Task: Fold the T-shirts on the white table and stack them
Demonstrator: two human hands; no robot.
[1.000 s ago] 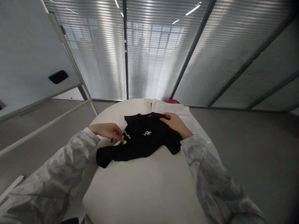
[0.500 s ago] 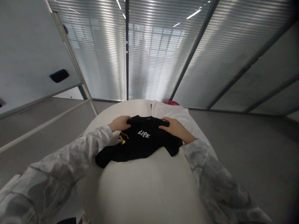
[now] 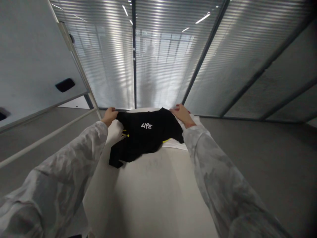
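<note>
A black T-shirt (image 3: 146, 135) with white "LIFE" lettering and yellow marks hangs stretched between my two hands over the far part of a white round table (image 3: 148, 195). My left hand (image 3: 110, 115) is closed on the shirt's left shoulder. My right hand (image 3: 180, 112) is closed on the right shoulder. The lower part of the shirt trails onto the tabletop at the left. Both my arms are in grey patterned sleeves and reach far forward.
A white folded cloth (image 3: 178, 142) lies on the table under the shirt's right side. A whiteboard on a metal stand (image 3: 32, 66) leans at the left. Glass walls with blinds (image 3: 173, 56) stand behind the table. Grey floor surrounds it.
Both hands have gone from the shirt's sides to its shoulders, gripped them and carried the shirt up and away toward the table's far edge. The lettering now faces me.
</note>
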